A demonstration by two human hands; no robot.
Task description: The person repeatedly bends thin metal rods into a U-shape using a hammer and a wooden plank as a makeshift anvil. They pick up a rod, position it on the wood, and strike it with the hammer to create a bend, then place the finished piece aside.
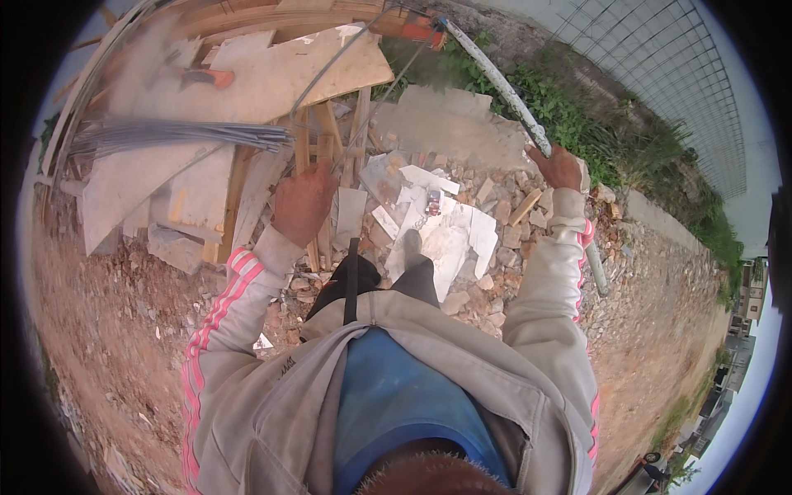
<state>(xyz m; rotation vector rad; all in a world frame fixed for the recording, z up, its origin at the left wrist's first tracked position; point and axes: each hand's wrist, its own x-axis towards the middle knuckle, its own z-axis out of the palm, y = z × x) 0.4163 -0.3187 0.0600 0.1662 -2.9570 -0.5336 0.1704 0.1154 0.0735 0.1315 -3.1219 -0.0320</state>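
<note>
My right hand [561,169] is wrapped round a long pole [499,78] coated in worn, speckled white. It slants from a red metal piece [421,31] at the top down past my right forearm. My left hand [304,202] is closed in a fist at the edge of the wooden boards. A thin steel rod [382,101] runs down from the red piece to this fist, which seems to grip it; the fingers are partly hidden. Another stretch of bent rod [337,59] curves above. Left of the fist lies a bundle of thin steel rods [186,136].
Plywood sheets [272,78] and planks form a rough bench at the upper left, bearing an orange-handled tool [219,78]. Broken bricks and white board pieces [450,239] litter the ground at my feet. Green plants [569,115] and a wire mesh panel [660,58] line the right side.
</note>
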